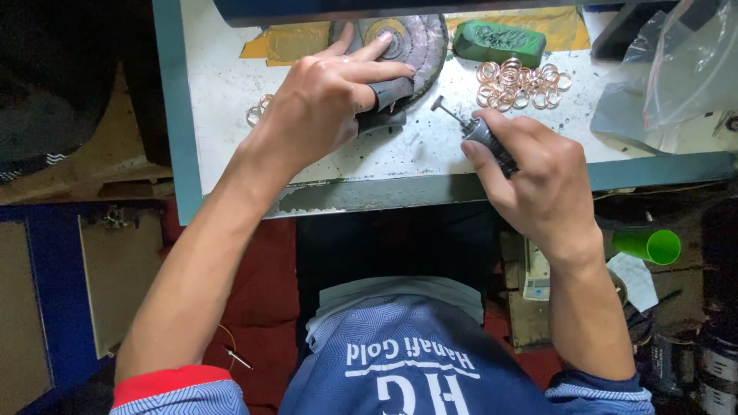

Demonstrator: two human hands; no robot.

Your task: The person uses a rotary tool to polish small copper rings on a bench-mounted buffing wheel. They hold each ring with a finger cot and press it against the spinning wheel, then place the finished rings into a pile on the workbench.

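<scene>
The left hand (330, 100) lies over a dark grey, round cloth buffing wheel (419, 46) at the back of the white, speckled tabletop (223, 92). Its fingers (377, 73) are stretched out flat and pinch a dark flap of the wheel's edge, so the left grip is closed on that wheel. The wheel has a yellowish centre and rests on the tabletop, touching a strip of yellow tape (288, 42).

The right hand (538, 180) is clenched around a slim dark metal rotary handpiece (484, 137), whose thin shaft with a small tip (438, 102) points up and left, toward the wheel, and stands just above the tabletop. The tip sits near the left hand's fingertips but apart from them.

Just behind the handpiece lies a heap of thin pinkish-gold metal rings (519, 81), touching one another. Beside them, further back, rests a green bar of polishing compound (498, 40). A few more rings (260, 109) lie partly hidden at the left wrist. A clear plastic bag (676, 69) sits at the right end, and a green plastic cup (649, 246) lies below the tabletop's edge.
</scene>
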